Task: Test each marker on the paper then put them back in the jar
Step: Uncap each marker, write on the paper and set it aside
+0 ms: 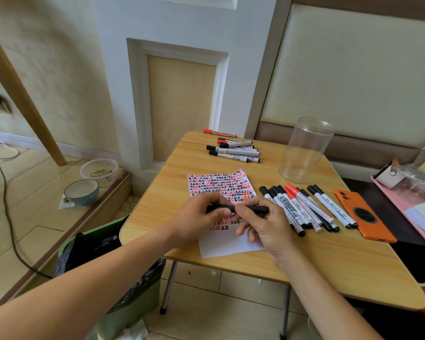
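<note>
Marker (238, 209), black, is held level over the paper (222, 190) on the wooden surface (329, 263). Left hand (198, 217) grips one end and right hand (260, 224) pinches the other, so its middle and tip are hidden. Jar (304, 150) stands upright beyond a row of markers (307, 207); another pile (233, 149) lies farther back. Hands cover part of the paper's marks.

Left hand (196, 217): bare, no ring, no glove. Right hand (260, 224): bare, likewise. Both forearms bare to frame edge; no sleeve, watch or band visible.
</note>
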